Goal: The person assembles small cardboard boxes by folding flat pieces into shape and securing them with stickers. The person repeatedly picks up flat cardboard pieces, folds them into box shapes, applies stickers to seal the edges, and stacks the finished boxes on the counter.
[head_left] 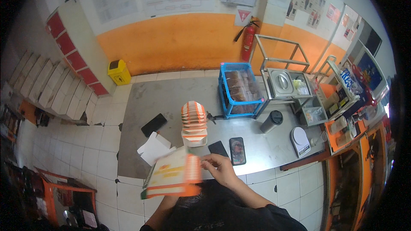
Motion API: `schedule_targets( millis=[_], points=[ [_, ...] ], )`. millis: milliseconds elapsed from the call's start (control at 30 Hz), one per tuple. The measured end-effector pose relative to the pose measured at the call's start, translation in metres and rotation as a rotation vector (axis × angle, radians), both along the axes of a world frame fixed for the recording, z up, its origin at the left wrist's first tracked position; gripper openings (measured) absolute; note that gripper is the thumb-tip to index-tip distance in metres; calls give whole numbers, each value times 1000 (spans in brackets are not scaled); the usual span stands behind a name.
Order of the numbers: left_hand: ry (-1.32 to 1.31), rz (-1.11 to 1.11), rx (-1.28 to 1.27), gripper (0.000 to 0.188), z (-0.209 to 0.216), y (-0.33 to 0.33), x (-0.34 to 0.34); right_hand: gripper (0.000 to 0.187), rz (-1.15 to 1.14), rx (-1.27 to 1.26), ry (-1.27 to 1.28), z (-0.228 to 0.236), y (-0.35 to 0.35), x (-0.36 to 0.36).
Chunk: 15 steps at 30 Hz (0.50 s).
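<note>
A flattened cardboard food carton (pixel 171 171), white with orange stripes and yellow print, is held tilted over the table's near edge. My left hand (pixel 171 199) supports it from beneath; its fingers are hidden behind the board. At the carton's right edge, my right hand (pixel 217 167) is closed with bent fingers pinching the striped side. Just beyond stands a row of nested orange-and-white striped cartons (pixel 195 122). A plain white folded card piece (pixel 155 149) lies left of that row, partly behind the held carton.
The steel table (pixel 141 98) bears a black phone (pixel 154 125), two more phones (pixel 237 151), a blue crate (pixel 242 90) of bagged brown items, a tumbler (pixel 272 122) and a white kitchen scale (pixel 300 142). A metal rack with a lidded pan (pixel 281 81) stands at the right.
</note>
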State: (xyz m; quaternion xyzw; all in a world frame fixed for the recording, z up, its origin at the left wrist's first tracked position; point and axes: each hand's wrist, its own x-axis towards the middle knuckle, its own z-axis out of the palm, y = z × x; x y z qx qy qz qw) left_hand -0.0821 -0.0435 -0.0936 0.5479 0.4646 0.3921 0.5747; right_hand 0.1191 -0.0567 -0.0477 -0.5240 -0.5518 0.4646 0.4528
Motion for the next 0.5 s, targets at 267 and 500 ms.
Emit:
schedule_targets(
  millis=[267, 500],
  points=[
    [-393, -4, -327, 23, -1, -9, 7, 10, 60, 53, 51, -2, 1, -1],
    [-450, 13, -268, 23, 4, -8, 9, 12, 42, -70, 362, -19, -5, -12]
  ],
)
